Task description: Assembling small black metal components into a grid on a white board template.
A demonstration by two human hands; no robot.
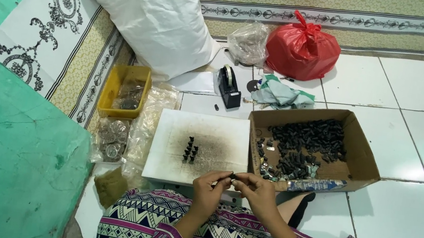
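Both hands pinch one small black part just over the near edge of a white board.

Left hand (pixel 210 185) and right hand (pixel 256 187) meet fingertip to fingertip, wrists bent inward, both closed on the small black part (pixel 233 176). Just beyond the hands, a cluster of black parts (pixel 190 150) stands on the white board (pixel 221 131). Right of the hands, a cardboard box (pixel 363 155) of black parts. Farther off: tape dispenser (pixel 229 86), red bag (pixel 302 48).

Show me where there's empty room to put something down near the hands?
The white board is bare left and right of the small black pieces. White tiles right of the cardboard box are bare too. The box and the yellow tray are crowded.
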